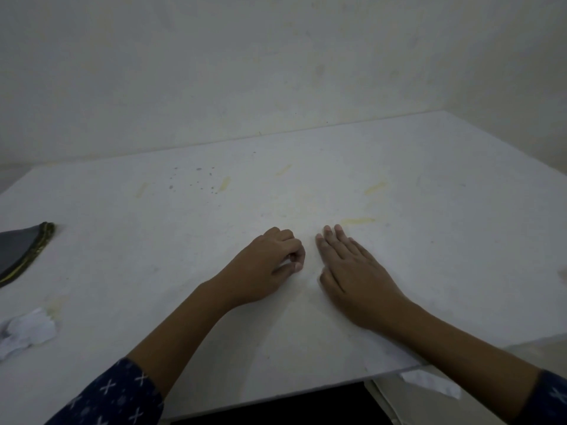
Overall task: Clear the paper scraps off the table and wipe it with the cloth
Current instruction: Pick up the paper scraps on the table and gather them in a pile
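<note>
Paper scraps (27, 329) lie in one crumpled white heap at the near left edge of the counter (429, 185), partly cut off by the frame. They look thin and very light, so I judge they will slide or blow away if pushed fast. It seems better to close the fingers over the whole heap from above, or to sweep it to the edge into a cupped palm. They are soft and not fragile, so a firm squeeze does no harm.

The cloth (21, 253) is farther along the same left edge, dark grey with a yellowish border. It looks limp and flat. I would bunch it in the middle to get a pad for wiping.

Both hands are in the middle of the counter, well apart from the scraps and the cloth. The left hand (264, 265) has its fingers curled in, the thumb meeting the forefinger, and nothing shows between them. The right hand (352, 271) lies flat on the surface with straight fingers (329, 237).

Yellowish streaks (357, 220) and small dark spots (199, 179) mark the far part. Another white piece (429, 383) shows below the near right edge.
</note>
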